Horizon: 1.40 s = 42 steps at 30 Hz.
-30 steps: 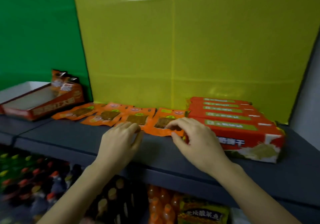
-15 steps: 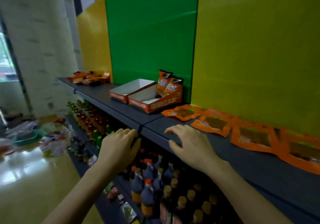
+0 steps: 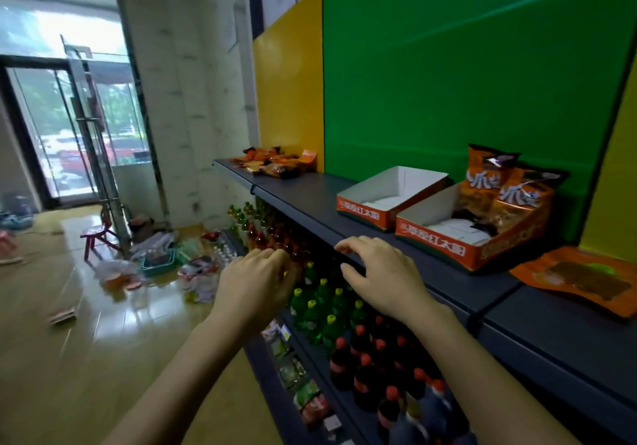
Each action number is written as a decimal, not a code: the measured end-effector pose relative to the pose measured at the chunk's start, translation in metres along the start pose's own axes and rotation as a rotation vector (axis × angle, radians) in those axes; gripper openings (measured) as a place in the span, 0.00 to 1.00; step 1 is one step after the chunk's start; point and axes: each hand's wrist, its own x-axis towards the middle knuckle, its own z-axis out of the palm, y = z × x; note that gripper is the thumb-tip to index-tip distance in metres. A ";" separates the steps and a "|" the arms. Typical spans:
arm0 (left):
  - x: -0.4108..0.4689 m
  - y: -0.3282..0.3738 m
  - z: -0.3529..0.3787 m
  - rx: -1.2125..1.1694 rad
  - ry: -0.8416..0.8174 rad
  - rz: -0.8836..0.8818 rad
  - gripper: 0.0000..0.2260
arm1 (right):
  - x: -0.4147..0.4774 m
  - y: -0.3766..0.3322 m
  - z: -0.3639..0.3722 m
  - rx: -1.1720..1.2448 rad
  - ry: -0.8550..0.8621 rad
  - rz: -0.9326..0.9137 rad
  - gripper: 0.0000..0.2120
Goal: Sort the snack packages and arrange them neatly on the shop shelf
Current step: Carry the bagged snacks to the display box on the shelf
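Observation:
A dark grey shop shelf [image 3: 310,200] runs from far left to near right. My left hand [image 3: 256,281] hovers in front of the shelf edge with loosely curled fingers and holds nothing. My right hand [image 3: 381,277] hangs over the shelf's front edge, fingers relaxed, also empty. An orange flat snack pouch [image 3: 579,279] lies on the shelf at the right. Two orange display boxes stand beyond my right hand: the nearer box [image 3: 472,234] holds two upright orange snack bags [image 3: 499,193], the farther box [image 3: 389,196] looks empty. A pile of orange snack packs [image 3: 275,163] lies at the shelf's far end.
Below the shelf stand rows of green, red and dark bottles [image 3: 331,310]. Loose packages and a teal basket [image 3: 158,262] lie on the shiny floor at the left, beside a small pink stool [image 3: 98,236]. A pillar and a glass door are further back.
My view has swung left along the shelf. Both hands left the row of orange pouches and now hover empty near the shelf's front edge, by the display boxes.

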 end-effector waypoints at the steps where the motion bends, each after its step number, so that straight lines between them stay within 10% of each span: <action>1: 0.007 -0.013 0.008 0.001 0.012 -0.005 0.27 | 0.017 -0.001 0.011 -0.001 0.004 -0.005 0.16; 25: 0.239 -0.317 0.230 -0.137 -0.029 -0.226 0.16 | 0.418 0.021 0.236 0.046 0.040 0.101 0.16; 42: 0.420 -0.535 0.346 -0.232 -0.123 0.043 0.17 | 0.666 0.003 0.348 0.020 0.212 0.381 0.15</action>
